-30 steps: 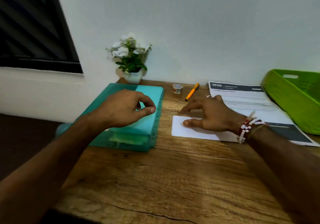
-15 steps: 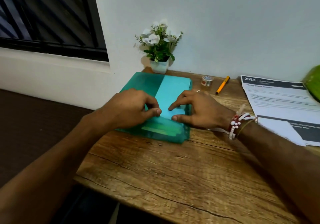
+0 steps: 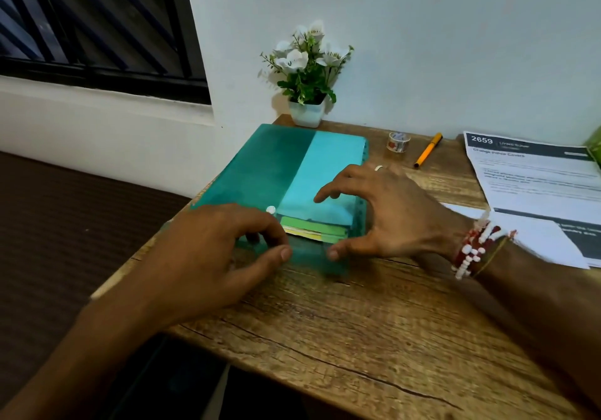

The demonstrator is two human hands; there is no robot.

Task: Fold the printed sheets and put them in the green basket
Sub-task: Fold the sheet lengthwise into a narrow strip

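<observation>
I am holding my right hand (image 3: 390, 214) spread wide over the near right part of the teal snap folder (image 3: 276, 166), with the forefinger reaching over its pale panel and the thumb touching the translucent flap at the near edge. My left hand (image 3: 208, 257) is curling at the folder's near left corner, thumb and fingertips close together over the flap. I cannot tell whether they are pinching it. The printed sheets (image 3: 536, 182) are lying flat on the wooden table (image 3: 357, 322) to my right, apart from both hands. Only a sliver of the green basket (image 3: 595, 146) is showing beyond them.
</observation>
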